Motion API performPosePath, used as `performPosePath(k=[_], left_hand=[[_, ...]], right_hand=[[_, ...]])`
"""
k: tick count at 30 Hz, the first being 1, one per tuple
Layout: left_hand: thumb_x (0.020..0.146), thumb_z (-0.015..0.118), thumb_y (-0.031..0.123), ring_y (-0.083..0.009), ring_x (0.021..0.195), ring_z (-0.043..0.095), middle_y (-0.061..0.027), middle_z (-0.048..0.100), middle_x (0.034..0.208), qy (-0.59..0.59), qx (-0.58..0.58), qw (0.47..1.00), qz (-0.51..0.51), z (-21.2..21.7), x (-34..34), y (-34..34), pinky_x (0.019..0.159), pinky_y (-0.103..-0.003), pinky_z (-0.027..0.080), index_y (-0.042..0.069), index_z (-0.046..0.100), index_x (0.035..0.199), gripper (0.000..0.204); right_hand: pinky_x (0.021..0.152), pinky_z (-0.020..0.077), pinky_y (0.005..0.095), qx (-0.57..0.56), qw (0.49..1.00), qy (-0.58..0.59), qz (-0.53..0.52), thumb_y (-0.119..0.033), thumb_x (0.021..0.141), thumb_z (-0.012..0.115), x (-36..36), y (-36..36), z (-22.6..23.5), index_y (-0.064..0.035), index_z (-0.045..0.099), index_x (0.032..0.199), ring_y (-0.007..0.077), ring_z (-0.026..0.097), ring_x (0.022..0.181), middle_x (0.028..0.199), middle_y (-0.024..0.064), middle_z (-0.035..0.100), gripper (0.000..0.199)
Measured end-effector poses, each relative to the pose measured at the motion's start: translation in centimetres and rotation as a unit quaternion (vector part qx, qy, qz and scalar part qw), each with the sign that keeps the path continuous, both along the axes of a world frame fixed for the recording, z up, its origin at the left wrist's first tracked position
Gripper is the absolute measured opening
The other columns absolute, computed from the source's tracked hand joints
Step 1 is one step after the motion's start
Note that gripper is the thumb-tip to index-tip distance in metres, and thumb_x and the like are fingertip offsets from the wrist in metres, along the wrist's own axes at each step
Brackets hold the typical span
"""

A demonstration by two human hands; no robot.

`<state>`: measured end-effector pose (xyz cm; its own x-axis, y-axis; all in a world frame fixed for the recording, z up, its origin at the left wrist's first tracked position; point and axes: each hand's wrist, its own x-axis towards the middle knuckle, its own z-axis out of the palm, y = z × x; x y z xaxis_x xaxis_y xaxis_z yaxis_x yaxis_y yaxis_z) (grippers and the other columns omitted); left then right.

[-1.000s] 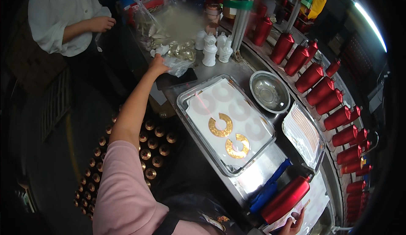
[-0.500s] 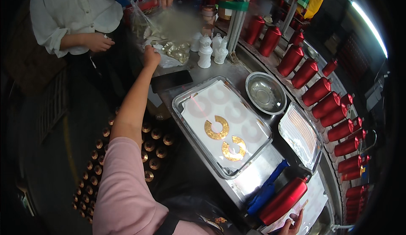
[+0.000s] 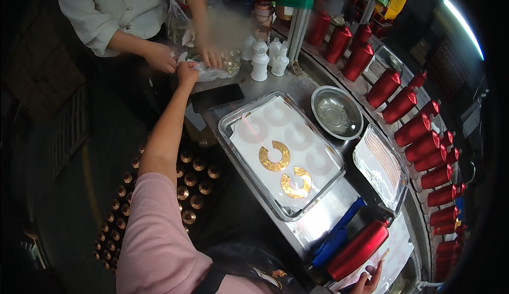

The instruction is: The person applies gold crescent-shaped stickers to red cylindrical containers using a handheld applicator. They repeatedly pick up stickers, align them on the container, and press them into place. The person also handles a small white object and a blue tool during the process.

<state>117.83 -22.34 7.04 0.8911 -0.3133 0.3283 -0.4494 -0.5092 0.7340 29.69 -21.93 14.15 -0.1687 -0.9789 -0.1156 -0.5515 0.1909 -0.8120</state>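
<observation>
My left hand (image 3: pixel 187 73) reaches to the far left of the bench, its fingers closed on the edge of a crumpled clear plastic bag (image 3: pixel 211 73). Close beside it are a co-worker's hands: one (image 3: pixel 160 57) almost touches my fingers, the other (image 3: pixel 211 54) rests over the bag. My right hand (image 3: pixel 368 282) shows partly at the lower edge, fingers apart, next to a red bottle (image 3: pixel 358 251) lying tilted by a blue cloth (image 3: pixel 338 234). In the middle, a metal tray (image 3: pixel 258 197) bears a white sheet with two gold C-shaped pieces (image 3: pixel 274 156) on it.
Several white bottles (image 3: pixel 260 65) and a dark flat slab (image 3: pixel 217 97) stand or lie near the bag. A steel bowl (image 3: pixel 337 113) and a foil-lined tray (image 3: pixel 379 168) sit right of the tray. Red bottles (image 3: pixel 401 105) line the ledge; copper-coloured tops (image 3: pixel 196 201) fill the floor at left.
The co-worker has leaned in and brought both hands down to the bag beside my left hand. My left hand has stayed at the bag's edge. The view has shifted slightly.
</observation>
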Motion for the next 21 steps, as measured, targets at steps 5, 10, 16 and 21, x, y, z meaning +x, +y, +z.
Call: performPosePath(k=[5, 10, 16, 21], left_hand=[[0.077, 0.069, 0.002, -0.0314, 0.101, 0.067, -0.0168, 0.069, 0.113, -0.028, -0.03, 0.999, -0.013, 1.1, -4.0, -0.8, 0.089, -0.039, 0.053, -0.002, 0.052, 0.13, 0.055], [0.081, 0.071, 0.009, -0.0321, 0.118, 0.062, -0.0197, 0.062, 0.133, -0.147, -0.137, 0.976, -0.087, 2.3, -8.6, -0.3, 0.101, -0.04, 0.048, 0.004, 0.043, 0.147, 0.072], [0.084, 0.072, 0.015, -0.0332, 0.12, 0.064, -0.0189, 0.067, 0.128, -0.162, 0.005, 0.987, -0.005, 1.2, -9.7, 3.6, 0.101, -0.041, 0.049, 0.004, 0.043, 0.146, 0.069], [0.083, 0.075, 0.013, -0.0305, 0.118, 0.065, -0.0211, 0.068, 0.126, -0.096, -0.002, 0.995, -0.011, 0.5, -8.7, 4.9, 0.1, -0.038, 0.05, -0.001, 0.048, 0.139, 0.064]], right_hand=[[0.059, 0.0518, 0.0269, 0.022, 1.0, 0.002, -0.011, 0.0, 0.095, 0.058, -0.3, 0.0, 0.0, -0.012, 0.051, 0.15, 0.015, 0.062, 0.079, 0.116, 0.008, 0.066, 0.057], [0.057, 0.0508, 0.0267, -0.057, 0.997, 0.027, 0.045, -0.001, 0.095, 0.059, -1.2, 0.0, -0.5, -0.0119, 0.051, 0.15, 0.0145, 0.061, 0.074, 0.118, 0.0083, 0.066, 0.057], [0.049, 0.0477, 0.0259, 0.01, 1.0, 0.009, 0.01, -0.001, 0.095, 0.059, -1.4, 0.0, -1.2, -0.0114, 0.05, 0.15, 0.0126, 0.059, 0.064, 0.119, 0.0088, 0.067, 0.057], [0.048, 0.0467, 0.0258, -0.005, 0.999, -0.012, 0.034, -0.001, 0.095, 0.058, -1.6, -0.2, -0.4, -0.0121, 0.049, 0.151, 0.0117, 0.058, 0.061, 0.119, 0.008, 0.067, 0.058]])
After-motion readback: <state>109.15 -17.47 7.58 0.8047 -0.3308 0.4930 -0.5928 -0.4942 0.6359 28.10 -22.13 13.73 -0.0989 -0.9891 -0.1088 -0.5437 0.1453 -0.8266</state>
